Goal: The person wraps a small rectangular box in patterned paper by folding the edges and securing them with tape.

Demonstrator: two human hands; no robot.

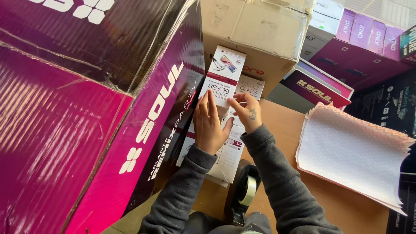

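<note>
Closest to me is the black tape dispenser (243, 193) sitting on the wooden table (338, 190), not being used right now. Just past it, my left hand (209, 123) lies flat and open on the stack of slim white boxes (225, 156), fingers spread, pressing them down rather than gripping. My right hand (247, 112) is beside it with the fingertips pinched at the top edge of one box; can't really tell what's in the pinch. I'd say the stack is lined up but nothing looks taped yet. To my right there's a pile of white padded sheets (351, 156). The big magenta carton (78, 130) crowds my left, brown cardboard box (255, 30) ahead, purple boxes (368, 32) behind.
</note>
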